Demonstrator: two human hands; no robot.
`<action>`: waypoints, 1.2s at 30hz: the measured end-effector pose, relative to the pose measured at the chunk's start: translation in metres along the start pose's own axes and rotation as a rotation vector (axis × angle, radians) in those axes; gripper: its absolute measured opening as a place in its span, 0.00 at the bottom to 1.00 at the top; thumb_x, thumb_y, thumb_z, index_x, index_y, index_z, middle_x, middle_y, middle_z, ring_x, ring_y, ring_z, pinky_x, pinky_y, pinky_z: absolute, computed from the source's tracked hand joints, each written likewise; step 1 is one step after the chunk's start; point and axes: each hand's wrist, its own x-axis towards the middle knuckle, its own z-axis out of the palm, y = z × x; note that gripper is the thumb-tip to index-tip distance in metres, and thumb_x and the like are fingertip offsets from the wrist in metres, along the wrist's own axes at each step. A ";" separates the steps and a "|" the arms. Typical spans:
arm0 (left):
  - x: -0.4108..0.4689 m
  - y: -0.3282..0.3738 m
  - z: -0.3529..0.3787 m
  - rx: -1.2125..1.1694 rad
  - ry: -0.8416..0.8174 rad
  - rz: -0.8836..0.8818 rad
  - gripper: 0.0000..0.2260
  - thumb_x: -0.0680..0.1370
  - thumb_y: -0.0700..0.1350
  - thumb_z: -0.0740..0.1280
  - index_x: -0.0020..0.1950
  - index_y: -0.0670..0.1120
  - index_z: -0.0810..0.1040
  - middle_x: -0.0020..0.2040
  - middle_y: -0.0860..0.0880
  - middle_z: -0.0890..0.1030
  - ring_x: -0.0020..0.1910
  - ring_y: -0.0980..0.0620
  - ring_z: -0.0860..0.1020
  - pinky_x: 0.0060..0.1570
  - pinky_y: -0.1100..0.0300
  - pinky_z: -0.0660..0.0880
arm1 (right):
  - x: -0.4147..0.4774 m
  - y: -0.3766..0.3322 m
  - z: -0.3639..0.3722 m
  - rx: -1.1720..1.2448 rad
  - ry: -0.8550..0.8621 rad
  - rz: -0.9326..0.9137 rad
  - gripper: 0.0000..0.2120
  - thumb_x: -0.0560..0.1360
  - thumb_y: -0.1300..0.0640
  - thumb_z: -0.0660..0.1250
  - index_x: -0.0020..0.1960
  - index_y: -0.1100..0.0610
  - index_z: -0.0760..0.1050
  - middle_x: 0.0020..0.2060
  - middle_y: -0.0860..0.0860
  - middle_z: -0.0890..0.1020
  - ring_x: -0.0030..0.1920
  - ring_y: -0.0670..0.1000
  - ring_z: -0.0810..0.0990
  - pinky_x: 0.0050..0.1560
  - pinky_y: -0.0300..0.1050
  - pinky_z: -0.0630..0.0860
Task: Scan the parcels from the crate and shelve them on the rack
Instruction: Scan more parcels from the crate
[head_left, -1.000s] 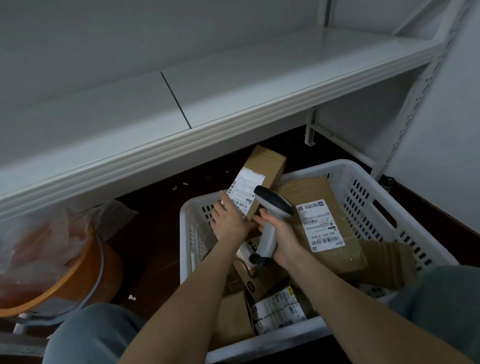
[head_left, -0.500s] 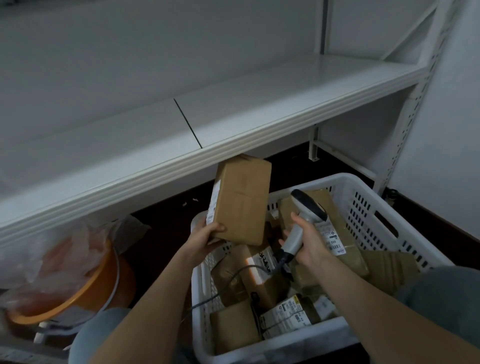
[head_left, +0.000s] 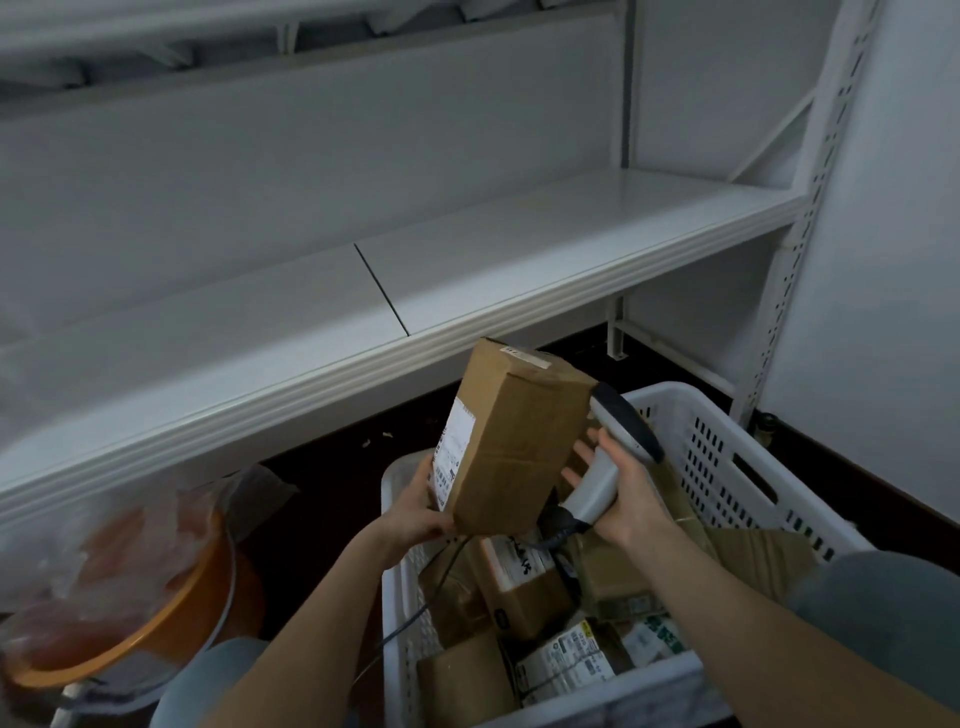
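The fingers (head_left: 425, 480) of the left hand (head_left: 415, 512) are clamped on the lower corner of a brown oblong cardboard parcel (head_left: 514, 441), thumb under its bottom edge. The parcel is held tilted in the air above the crate and below the shelf lip, with its white shipping label (head_left: 454, 452) facing left. The right hand (head_left: 631, 501) grips the handle of a grey-and-white handheld barcode scanner (head_left: 605, 457). Two of its fingers reach straight toward the parcel's right face; whether they touch it cannot be told. The scanner head sits at the parcel's upper right edge, pointing away from the label, and its dark cable (head_left: 426, 592) trails down. Below is a white perforated plastic crate (head_left: 727, 457) holding further labelled cardboard parcels (head_left: 519, 577). Ahead stands a white metal rack shelf (head_left: 519, 249), and at left an orange basin under clear plastic (head_left: 130, 623). Judgement: the step in hand is shelving this parcel. The next move calls for lifting it over the shelf lip and setting it flat on the shelf.
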 end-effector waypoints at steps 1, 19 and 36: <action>0.001 0.001 0.001 0.060 0.026 -0.016 0.46 0.65 0.32 0.71 0.73 0.63 0.55 0.65 0.47 0.69 0.61 0.42 0.73 0.53 0.46 0.79 | -0.001 -0.002 0.000 0.000 0.002 -0.003 0.19 0.78 0.50 0.64 0.68 0.52 0.72 0.68 0.53 0.73 0.70 0.61 0.68 0.70 0.65 0.62; 0.004 0.030 0.033 0.293 0.021 0.134 0.23 0.73 0.30 0.67 0.66 0.40 0.68 0.52 0.53 0.75 0.53 0.54 0.75 0.38 0.73 0.75 | -0.004 0.000 -0.009 -0.214 0.001 -0.030 0.14 0.76 0.50 0.67 0.59 0.55 0.78 0.47 0.57 0.86 0.55 0.59 0.81 0.52 0.56 0.77; -0.003 0.037 0.020 0.014 0.136 0.106 0.23 0.77 0.35 0.63 0.69 0.52 0.68 0.59 0.49 0.74 0.57 0.51 0.72 0.58 0.53 0.74 | -0.008 0.003 0.006 -0.170 0.067 -0.030 0.10 0.75 0.55 0.71 0.54 0.57 0.79 0.51 0.60 0.84 0.53 0.61 0.82 0.59 0.63 0.76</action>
